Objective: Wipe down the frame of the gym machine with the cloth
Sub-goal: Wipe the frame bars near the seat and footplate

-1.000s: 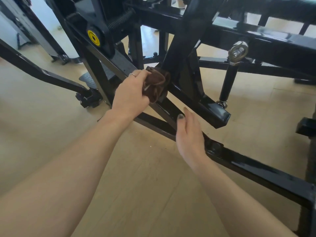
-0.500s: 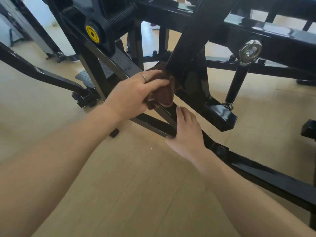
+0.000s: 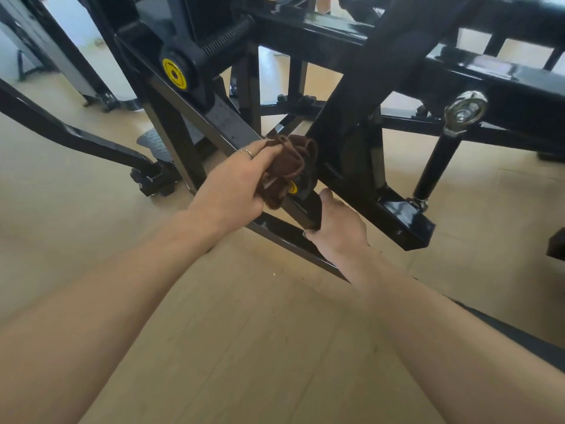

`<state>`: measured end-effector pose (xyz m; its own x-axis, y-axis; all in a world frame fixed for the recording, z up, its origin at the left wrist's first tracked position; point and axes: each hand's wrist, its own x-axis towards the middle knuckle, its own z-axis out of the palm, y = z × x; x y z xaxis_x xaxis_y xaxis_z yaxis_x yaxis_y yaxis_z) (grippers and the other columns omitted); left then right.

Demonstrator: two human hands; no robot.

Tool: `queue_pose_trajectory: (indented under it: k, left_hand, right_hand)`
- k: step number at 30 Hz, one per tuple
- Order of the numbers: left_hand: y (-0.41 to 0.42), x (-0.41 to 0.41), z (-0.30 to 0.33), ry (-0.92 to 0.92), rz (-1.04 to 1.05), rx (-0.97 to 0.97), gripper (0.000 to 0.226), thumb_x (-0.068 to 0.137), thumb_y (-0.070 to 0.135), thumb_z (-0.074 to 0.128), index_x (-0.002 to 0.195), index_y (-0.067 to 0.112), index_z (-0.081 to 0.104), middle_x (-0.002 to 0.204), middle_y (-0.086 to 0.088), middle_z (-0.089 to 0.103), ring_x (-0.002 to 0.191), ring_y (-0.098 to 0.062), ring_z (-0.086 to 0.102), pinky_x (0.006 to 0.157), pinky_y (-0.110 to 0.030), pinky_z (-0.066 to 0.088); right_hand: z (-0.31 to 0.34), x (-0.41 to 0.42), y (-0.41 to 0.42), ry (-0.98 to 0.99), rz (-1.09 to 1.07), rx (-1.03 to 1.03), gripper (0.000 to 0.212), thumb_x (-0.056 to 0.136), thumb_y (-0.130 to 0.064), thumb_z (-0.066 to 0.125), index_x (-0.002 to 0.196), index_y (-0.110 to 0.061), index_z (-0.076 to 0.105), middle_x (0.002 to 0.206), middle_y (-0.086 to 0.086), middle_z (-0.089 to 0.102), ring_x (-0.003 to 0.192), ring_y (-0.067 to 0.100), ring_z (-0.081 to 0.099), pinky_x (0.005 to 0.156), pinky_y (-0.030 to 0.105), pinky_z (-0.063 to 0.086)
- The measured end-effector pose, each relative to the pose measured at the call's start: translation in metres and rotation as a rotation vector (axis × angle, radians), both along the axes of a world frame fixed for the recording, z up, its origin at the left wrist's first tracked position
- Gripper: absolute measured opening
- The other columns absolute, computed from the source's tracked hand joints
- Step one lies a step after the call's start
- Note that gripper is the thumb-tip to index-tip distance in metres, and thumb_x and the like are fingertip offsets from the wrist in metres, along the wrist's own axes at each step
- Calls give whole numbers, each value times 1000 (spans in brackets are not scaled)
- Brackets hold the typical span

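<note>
A black steel gym machine frame (image 3: pixel 360 96) fills the upper half of the head view, with slanted bars crossing in the middle. My left hand (image 3: pixel 235 185) grips a bunched brown cloth (image 3: pixel 287 166) and holds it against a slanted bar, right by a small yellow knob (image 3: pixel 293 187). My right hand (image 3: pixel 339 228) grips the lower end of the same slanted bar (image 3: pixel 305 214), thumb up on the near side and fingers wrapped behind it.
A yellow pivot cap (image 3: pixel 174 73) sits on the frame at upper left beside a coiled spring (image 3: pixel 227 36). A chrome eye bolt (image 3: pixel 464 110) tops a black rod at right. A long base bar (image 3: pixel 284 237) runs diagonally over the light wooden floor (image 3: pixel 244 347).
My left hand has pulled the cloth back down the slanted bar, uncovering the small yellow knob. My right hand has gone from resting on the bar to gripping its lower end.
</note>
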<state>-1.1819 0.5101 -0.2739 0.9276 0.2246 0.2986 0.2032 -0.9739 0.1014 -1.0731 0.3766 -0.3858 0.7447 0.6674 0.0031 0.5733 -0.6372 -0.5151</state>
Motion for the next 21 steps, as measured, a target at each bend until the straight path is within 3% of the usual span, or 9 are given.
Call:
queue_pose_trajectory:
  k: [3, 8, 11, 14, 17, 19, 21]
  left_hand:
    - [12, 1, 7, 20, -24, 92, 66, 86, 13, 75, 147, 17, 50, 145, -6, 55, 129, -28, 54, 105, -39, 47]
    - [55, 7, 40, 181, -213, 456, 52, 88, 19, 76, 138, 13, 60, 132, -11, 65, 120, -32, 62, 100, -45, 55]
    - [80, 3, 72, 155, -216, 706, 46, 89, 10, 73, 134, 7, 64, 133, -16, 65, 125, -35, 60, 105, -50, 51]
    - [78, 0, 74, 185, -186, 947, 47, 96, 7, 59, 142, 5, 54, 148, -19, 53, 139, -36, 49, 118, -48, 38]
    - [51, 8, 38, 256, -83, 830, 58, 98, 11, 56, 153, 6, 39, 161, -19, 34, 150, -33, 33, 125, -42, 23]
    - [31, 12, 16, 263, -7, 671, 66, 96, 14, 62, 155, 6, 35, 164, -17, 29, 152, -30, 27, 127, -39, 17]
    - [23, 11, 11, 235, 33, 629, 73, 92, 17, 69, 156, 9, 35, 165, -14, 28, 153, -28, 26, 126, -37, 16]
  right_hand:
    - [1, 2, -3, 26, -3, 35, 67, 88, -37, 79, 140, -22, 39, 123, 2, 67, 112, 27, 68, 84, 39, 58]
    - [5, -1, -2, 67, -24, 33, 61, 87, -35, 80, 133, -23, 42, 118, 1, 68, 111, 28, 68, 85, 40, 58]
    - [7, -1, 0, 80, -30, 28, 60, 88, -31, 80, 133, -21, 43, 120, 3, 68, 113, 28, 68, 87, 38, 57]
    - [8, -3, 2, 106, -40, 19, 59, 88, -28, 80, 132, -19, 42, 121, 5, 67, 115, 30, 66, 92, 40, 56]
    - [8, -4, 3, 130, -48, 40, 59, 87, -24, 81, 132, -18, 43, 121, 7, 67, 113, 32, 67, 90, 40, 55]
    - [6, -4, 2, 137, -43, 53, 58, 88, -23, 80, 132, -18, 43, 121, 8, 67, 112, 31, 67, 89, 39, 55]
    - [4, -5, 1, 144, -37, 62, 55, 89, -22, 79, 131, -19, 43, 121, 7, 66, 113, 31, 66, 91, 39, 55]
